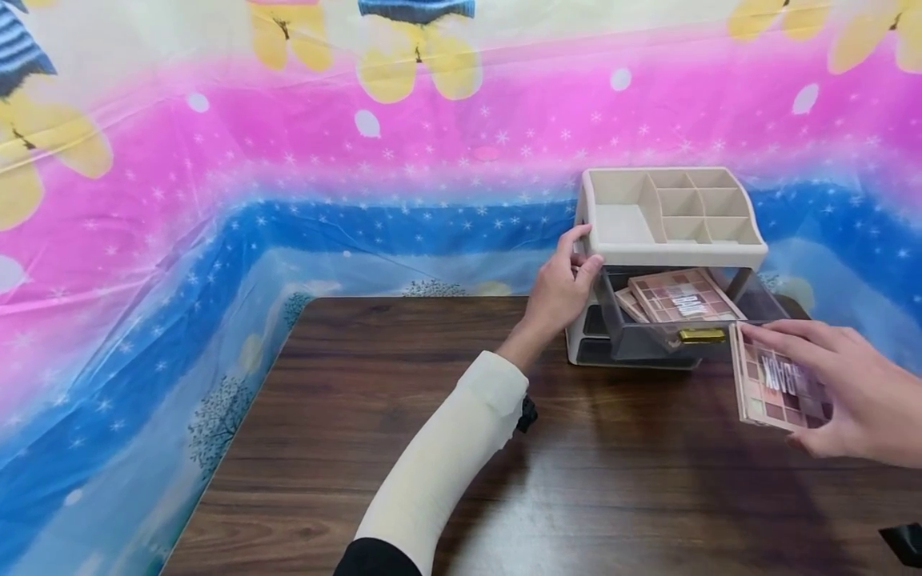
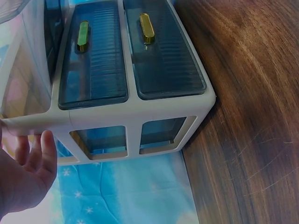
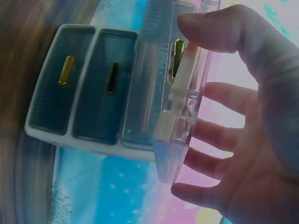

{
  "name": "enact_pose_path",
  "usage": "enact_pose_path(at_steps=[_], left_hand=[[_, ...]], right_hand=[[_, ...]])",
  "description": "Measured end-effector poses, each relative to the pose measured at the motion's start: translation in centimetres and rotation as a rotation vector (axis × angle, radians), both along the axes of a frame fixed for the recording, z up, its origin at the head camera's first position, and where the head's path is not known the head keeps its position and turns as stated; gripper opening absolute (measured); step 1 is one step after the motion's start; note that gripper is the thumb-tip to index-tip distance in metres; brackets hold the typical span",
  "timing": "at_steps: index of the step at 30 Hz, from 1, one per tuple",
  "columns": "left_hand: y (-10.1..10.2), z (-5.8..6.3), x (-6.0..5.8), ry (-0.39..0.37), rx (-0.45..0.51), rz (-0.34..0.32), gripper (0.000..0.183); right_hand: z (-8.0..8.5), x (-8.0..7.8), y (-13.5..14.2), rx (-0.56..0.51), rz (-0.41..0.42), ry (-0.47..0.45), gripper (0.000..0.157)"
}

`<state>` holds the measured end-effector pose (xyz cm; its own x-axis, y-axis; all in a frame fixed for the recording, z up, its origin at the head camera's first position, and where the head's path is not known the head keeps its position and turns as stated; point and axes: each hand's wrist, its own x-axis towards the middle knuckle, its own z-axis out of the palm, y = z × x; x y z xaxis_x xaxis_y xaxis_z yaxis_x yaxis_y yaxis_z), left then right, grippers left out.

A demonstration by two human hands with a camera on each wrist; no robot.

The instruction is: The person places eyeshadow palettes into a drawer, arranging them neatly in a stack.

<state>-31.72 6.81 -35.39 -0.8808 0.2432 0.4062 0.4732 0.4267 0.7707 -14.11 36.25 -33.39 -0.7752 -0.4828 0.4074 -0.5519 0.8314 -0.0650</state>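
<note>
A cream drawer organizer [image 1: 677, 256] stands at the back right of the table, its top drawer [image 1: 767, 302] pulled out. Inside that drawer lie several eyeshadow palettes [image 1: 684, 296]. My left hand [image 1: 556, 294] grips the organizer's left side at the front edge; the left wrist view shows the fingers [image 2: 48, 151] bent at the frame. Just right of the gold drawer handle [image 1: 702, 336], my right hand [image 1: 857, 392] holds another eyeshadow palette [image 1: 771, 392] between thumb and fingers, tilted. The right wrist view shows this palette [image 3: 170, 140] edge-on, in front of the open drawer.
Two lower drawers, the middle one [image 2: 93, 70] and the bottom one [image 2: 168, 65], are closed. Divided compartments [image 1: 691, 204] top the organizer. The dark wooden table [image 1: 346, 416] extends left and forward, with a patterned cloth [image 1: 432, 176] hanging behind it.
</note>
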Motion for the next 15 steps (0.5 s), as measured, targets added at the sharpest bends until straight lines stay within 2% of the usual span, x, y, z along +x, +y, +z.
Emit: enact_pose_path(at_steps=[5, 8, 13, 15], left_hand=[[0.1, 0.0, -0.1, 0.011, -0.009, 0.011, 0.051], [0.1, 0.1, -0.1, 0.012, -0.008, 0.007, 0.051], [0.0, 0.1, -0.1, 0.010, -0.004, 0.011, 0.051], [0.0, 0.0, -0.1, 0.009, -0.003, 0.015, 0.051]], right_hand=[[1.6, 0.1, -1.0, -0.004, -0.007, -0.056, 0.127], [2.5, -0.1, -1.4, 0.020, -0.001, -0.052, 0.128], [4.1, -1.7, -2.9, 0.104, 0.033, -0.029, 0.118], [4.7, -2.5, -3.7, 0.136, 0.014, -0.083, 0.112]])
